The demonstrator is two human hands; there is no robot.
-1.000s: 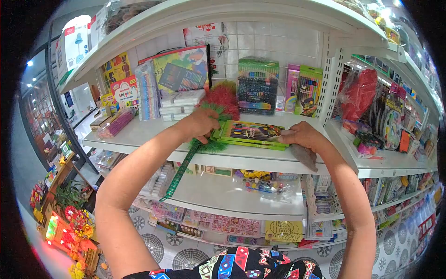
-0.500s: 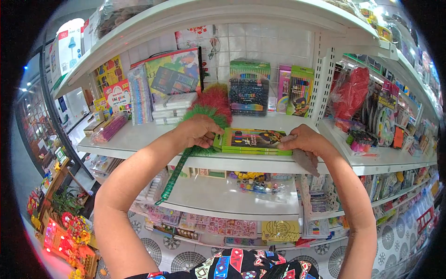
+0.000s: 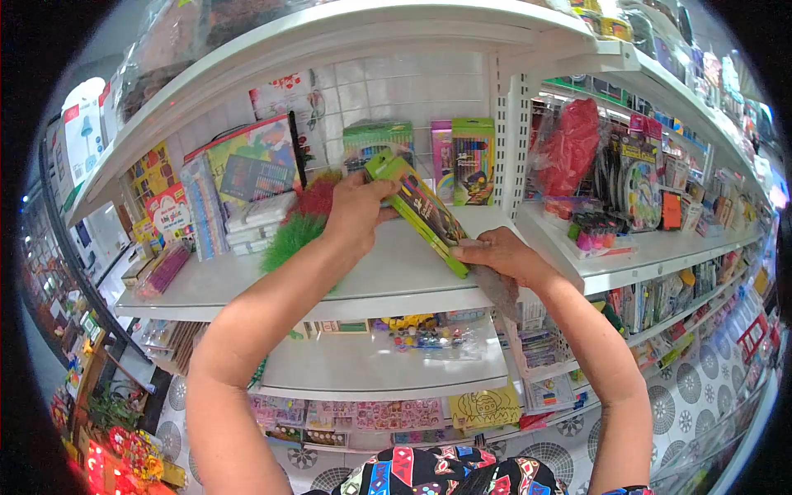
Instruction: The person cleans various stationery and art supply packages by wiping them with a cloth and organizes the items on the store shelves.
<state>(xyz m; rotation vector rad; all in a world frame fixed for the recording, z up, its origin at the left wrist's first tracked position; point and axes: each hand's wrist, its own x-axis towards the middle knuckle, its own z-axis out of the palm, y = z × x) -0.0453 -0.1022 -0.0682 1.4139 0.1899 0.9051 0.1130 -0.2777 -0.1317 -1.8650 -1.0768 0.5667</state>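
Green boxes of coloured pencils (image 3: 425, 213), stacked together, are held tilted above the white shelf (image 3: 388, 276). My left hand (image 3: 360, 208) is closed on their upper left end. At the lower right end, my right hand (image 3: 513, 257) grips the boxes and also has a grey cloth (image 3: 502, 295) hanging from it. A red and green fluffy duster (image 3: 293, 239) lies on the shelf, partly hidden behind my left forearm. Behind the boxes stands a clear-wrapped pack of pens (image 3: 377, 136), partly covered by my left hand.
Upright pencil boxes (image 3: 473, 161) stand near the slotted post (image 3: 516, 140). To the left are white wrapped packs (image 3: 257, 223) and a picture set (image 3: 252, 165). An upper shelf (image 3: 371, 25) overhangs my hands. The right-hand shelf holds a red plastic-wrapped item (image 3: 572, 148).
Both hands have raised the pencil boxes off the shelf and tilted them, left end up. The view has shifted to the right.
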